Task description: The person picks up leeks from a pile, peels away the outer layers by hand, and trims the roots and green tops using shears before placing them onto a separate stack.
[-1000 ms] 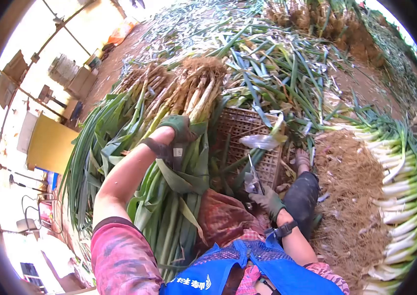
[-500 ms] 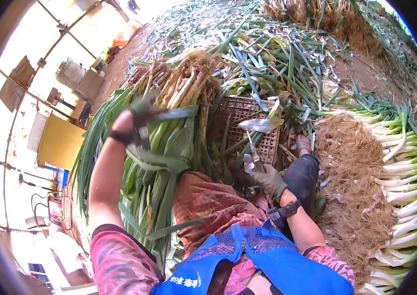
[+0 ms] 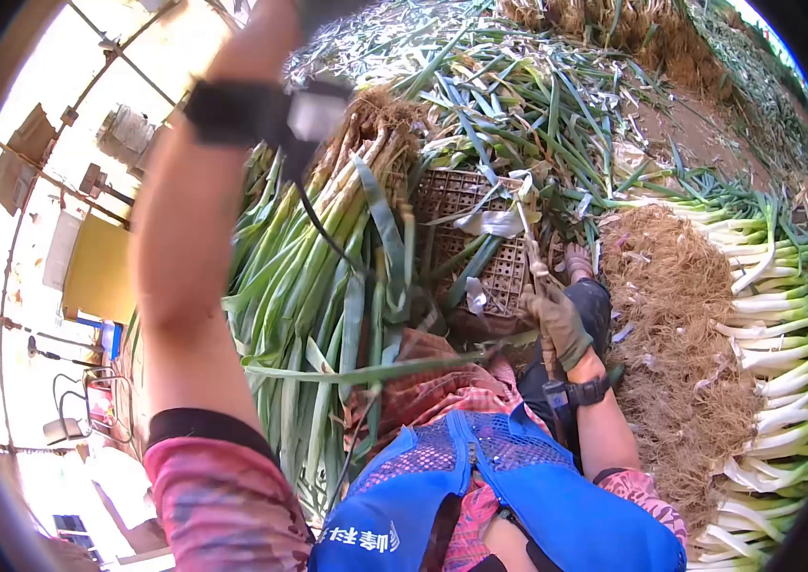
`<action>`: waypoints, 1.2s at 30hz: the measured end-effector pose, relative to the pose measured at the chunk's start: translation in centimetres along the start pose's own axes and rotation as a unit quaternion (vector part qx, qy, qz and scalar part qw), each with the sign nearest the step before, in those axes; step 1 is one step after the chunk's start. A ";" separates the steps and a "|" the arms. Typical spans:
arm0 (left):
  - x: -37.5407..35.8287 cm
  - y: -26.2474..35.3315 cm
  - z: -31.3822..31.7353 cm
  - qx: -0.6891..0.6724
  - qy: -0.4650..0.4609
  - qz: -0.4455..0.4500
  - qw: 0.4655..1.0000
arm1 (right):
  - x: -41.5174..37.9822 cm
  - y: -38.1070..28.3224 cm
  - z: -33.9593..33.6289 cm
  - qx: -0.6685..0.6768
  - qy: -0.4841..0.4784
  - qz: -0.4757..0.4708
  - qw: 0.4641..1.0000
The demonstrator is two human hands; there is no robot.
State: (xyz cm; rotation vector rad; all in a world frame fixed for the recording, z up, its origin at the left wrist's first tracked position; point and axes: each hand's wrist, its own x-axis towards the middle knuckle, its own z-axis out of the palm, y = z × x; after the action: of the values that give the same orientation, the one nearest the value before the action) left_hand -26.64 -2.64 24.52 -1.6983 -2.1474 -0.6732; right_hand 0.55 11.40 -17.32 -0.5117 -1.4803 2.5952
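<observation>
Now the gloved right hand [image 3: 559, 324] grips one pair of metal scissors [image 3: 530, 255], just beside one brown plastic crate [image 3: 461, 229]. Left hand is raised out of frame, grip unseen; one leek bundle [image 3: 328, 257] lies below its forearm.

Green leek bundle [image 3: 328, 257] lies across lap, roots pointing away.
</observation>
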 end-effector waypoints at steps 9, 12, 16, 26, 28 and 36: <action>-32.9 -26.7 8.1 0.015 -0.377 -0.481 0.792 | 5.3 3.7 8.5 0.251 -0.138 0.106 0.952; -40.0 -29.7 6.2 0.111 -0.477 -0.251 0.835 | 10.4 5.2 12.7 0.152 -0.146 0.161 0.964; -42.3 -29.1 6.8 0.025 -0.491 -0.214 0.844 | 9.4 -0.1 23.0 0.250 -0.135 0.259 0.923; -36.3 -18.6 4.8 -0.247 -0.337 -0.474 0.775 | 9.8 7.7 26.5 0.211 -0.295 0.280 0.889; -36.3 -18.1 6.3 -0.086 -0.345 -0.495 0.793 | 10.4 10.2 24.3 0.260 -0.284 0.219 0.897; -26.6 -10.1 5.9 0.135 -0.429 -0.419 0.789 | 0.8 6.3 7.9 -0.107 -0.120 0.114 0.980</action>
State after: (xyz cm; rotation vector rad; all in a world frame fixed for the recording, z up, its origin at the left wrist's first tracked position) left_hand -29.81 -23.01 4.01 -0.8553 -3.4500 0.3787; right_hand -2.46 1.93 -19.24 -0.4223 -1.8987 2.7671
